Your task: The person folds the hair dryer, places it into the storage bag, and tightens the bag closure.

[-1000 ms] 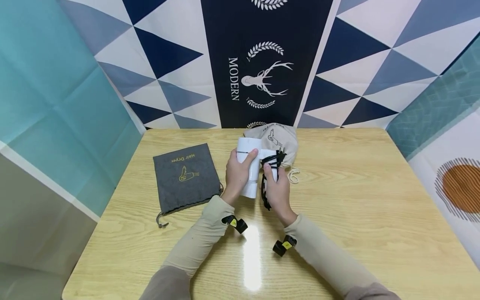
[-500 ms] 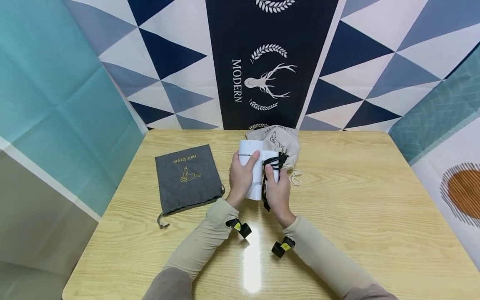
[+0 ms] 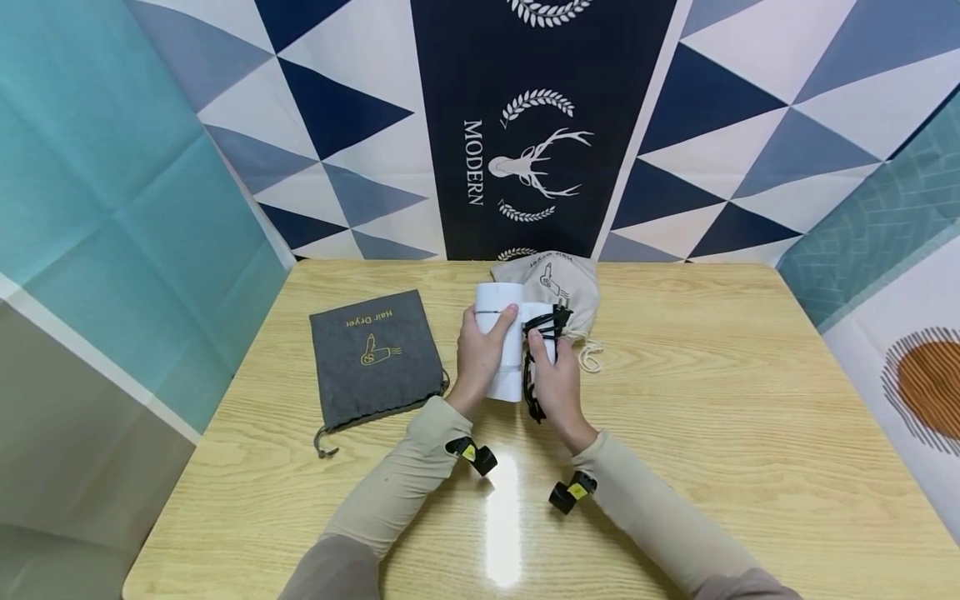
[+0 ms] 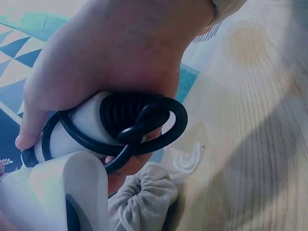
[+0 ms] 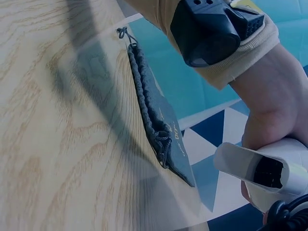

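Note:
A white hair dryer [image 3: 497, 297] is held in both hands over the middle of the table. My left hand [image 3: 478, 357] grips its barrel, thumb across the top side. Around the handle, my right hand [image 3: 558, 385] curls its fingers. A black power cord [image 3: 559, 319] is wound about that handle, and its plug end points away from me. From the left wrist, the handle's end shows a ribbed cord sleeve and a knotted loop of cord [image 4: 177, 120] beside the right hand. In the right wrist view the flat nozzle [image 5: 236, 162] projects from the left hand's grip.
A flat grey drawstring bag [image 3: 375, 367] printed "Hair Dryer" lies left of the hands. Behind the dryer sits a pale drawstring bag [image 3: 581, 279] with its white cord [image 3: 590, 358] trailing on the wooden table [image 3: 712, 400]. Patterned cloth walls enclose the table's back and sides.
Both hands keep their hold on the dryer. In the last half second the dryer has shifted very slightly left, its barrel turning a little. Both bags stay put.

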{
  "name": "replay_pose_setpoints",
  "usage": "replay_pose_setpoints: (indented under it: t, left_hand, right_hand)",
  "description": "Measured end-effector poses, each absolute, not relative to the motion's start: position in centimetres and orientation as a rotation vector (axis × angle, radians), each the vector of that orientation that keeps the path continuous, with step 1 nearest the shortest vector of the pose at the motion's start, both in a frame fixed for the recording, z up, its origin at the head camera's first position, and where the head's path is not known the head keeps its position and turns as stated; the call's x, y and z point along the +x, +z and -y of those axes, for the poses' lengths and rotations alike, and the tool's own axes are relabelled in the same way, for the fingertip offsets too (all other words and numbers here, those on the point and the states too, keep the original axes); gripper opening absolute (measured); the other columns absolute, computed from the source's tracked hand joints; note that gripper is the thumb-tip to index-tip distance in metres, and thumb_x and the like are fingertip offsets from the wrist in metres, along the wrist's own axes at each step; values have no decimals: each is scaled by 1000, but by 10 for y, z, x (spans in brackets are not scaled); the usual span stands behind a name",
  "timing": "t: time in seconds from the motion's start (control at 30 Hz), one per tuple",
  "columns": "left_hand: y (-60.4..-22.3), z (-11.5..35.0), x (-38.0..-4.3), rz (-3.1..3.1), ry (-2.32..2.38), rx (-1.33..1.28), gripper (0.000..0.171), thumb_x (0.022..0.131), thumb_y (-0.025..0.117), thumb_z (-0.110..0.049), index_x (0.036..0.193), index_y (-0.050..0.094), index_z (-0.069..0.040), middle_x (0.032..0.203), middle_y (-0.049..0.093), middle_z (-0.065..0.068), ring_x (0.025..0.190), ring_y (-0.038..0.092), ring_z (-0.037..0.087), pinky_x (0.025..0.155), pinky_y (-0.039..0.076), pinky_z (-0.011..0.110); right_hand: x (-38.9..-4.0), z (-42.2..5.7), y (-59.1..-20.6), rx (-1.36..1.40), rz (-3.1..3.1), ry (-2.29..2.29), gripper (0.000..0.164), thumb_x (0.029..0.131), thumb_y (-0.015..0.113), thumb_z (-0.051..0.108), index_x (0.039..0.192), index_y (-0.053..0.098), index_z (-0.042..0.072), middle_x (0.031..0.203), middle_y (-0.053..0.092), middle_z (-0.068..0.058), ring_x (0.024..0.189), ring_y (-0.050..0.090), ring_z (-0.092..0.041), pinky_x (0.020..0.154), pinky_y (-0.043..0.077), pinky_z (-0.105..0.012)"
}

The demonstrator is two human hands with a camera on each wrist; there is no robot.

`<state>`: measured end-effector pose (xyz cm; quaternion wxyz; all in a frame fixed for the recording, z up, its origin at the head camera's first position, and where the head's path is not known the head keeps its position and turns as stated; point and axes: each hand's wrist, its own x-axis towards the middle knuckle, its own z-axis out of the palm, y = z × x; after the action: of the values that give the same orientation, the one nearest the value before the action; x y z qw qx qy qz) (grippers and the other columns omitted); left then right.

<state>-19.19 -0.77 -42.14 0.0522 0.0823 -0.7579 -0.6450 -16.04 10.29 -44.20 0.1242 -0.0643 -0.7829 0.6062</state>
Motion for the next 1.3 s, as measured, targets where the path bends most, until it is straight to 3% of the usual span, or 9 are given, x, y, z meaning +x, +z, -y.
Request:
replay_pose_setpoints:
  t: [0.27,0.53,0.77,1.0,1.3]
  left_hand:
    - [-419,12,-192,2280,-2046,205,75,89,66,-48,144,37,-6,112,61,18,84,63,24,67,55,34]
    - [-417,17,-195,2255,-2112,196,73,89,66,-47,142,38,-6,114,59,16,85,62,21,68,54,33]
    - [-416,18,-194,2234,-2129,234,72,89,66,-46,142,38,-5,117,58,17,90,60,22,74,53,34]
    - [-421,18,-195,2181,-2224,297,71,90,65,-45,142,37,-4,119,57,17,92,61,22,76,53,33]
    - [-424,20,-197,2133,-2278,303,70,92,64,-43,141,36,-2,121,54,18,94,58,21,79,52,34]
  right_hand:
    - [-162,-107,-441,-161,2318,1790,42,101,49,40,106,56,-2,80,50,-7,68,49,-17,59,42,-24]
    - [-162,-107,-440,-104,2342,1813,43,101,49,39,110,54,-3,79,49,-7,64,47,-15,57,42,-25]
    - [-161,-107,-441,-77,2376,1781,42,100,52,36,116,55,-3,87,55,-10,73,51,-15,65,45,-26]
    - [-160,-109,-445,-122,2395,1744,43,99,55,35,117,57,-4,88,57,-12,72,51,-14,64,45,-25]
    - [-164,-110,-443,-134,2525,1694,50,97,58,38,125,52,-3,102,62,-19,87,58,-26,72,48,-28]
